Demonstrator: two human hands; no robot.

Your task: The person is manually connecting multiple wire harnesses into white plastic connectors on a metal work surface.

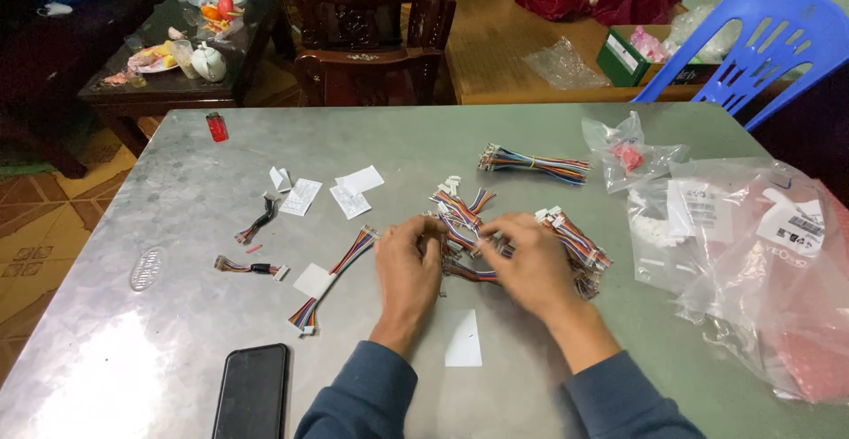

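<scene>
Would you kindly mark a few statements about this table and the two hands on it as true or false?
1. Both hands rest on the loose pile of multicoloured wire harnesses. True: the left hand and right hand meet at it.
2. A dark phone lies near the left sleeve. True.
3. The red lighter lies beside the right hand. False: it lies at the table's far left, well away from both hands.
4. The tied wire bundle is held in the left hand. False: it lies alone, beyond the hands.
5. Clear plastic bags lie at the right of the table. True.
</scene>
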